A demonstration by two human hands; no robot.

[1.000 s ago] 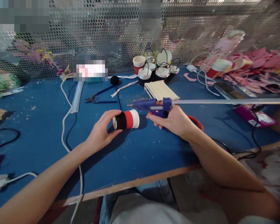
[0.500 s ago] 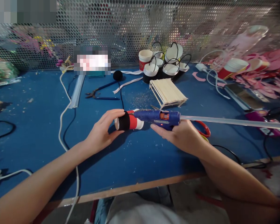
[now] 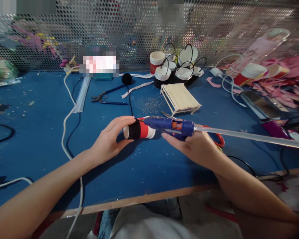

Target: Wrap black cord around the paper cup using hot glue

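My left hand [image 3: 109,141] is closed round a paper cup [image 3: 139,130] lying on its side on the blue table [image 3: 40,139]; the cup is white and red with black yarn wound round its base end. My right hand [image 3: 193,147] grips a blue hot glue gun [image 3: 170,125] with a long clear glue stick [image 3: 251,137] running out to the right. The gun's nozzle touches the top of the cup at the edge of the yarn.
Red-handled scissors [image 3: 218,139] lie behind my right hand. A stack of wooden sticks [image 3: 180,97], several black-handled cup baskets [image 3: 175,68], pliers [image 3: 107,98], a black yarn ball [image 3: 126,78] and cables [image 3: 69,113] lie beyond. Pink cut-outs [image 3: 281,78] fill the far right.
The glue gun has come down and left from above the cup until its nozzle rests on the cup. My left hand has kept its hold on the cup.
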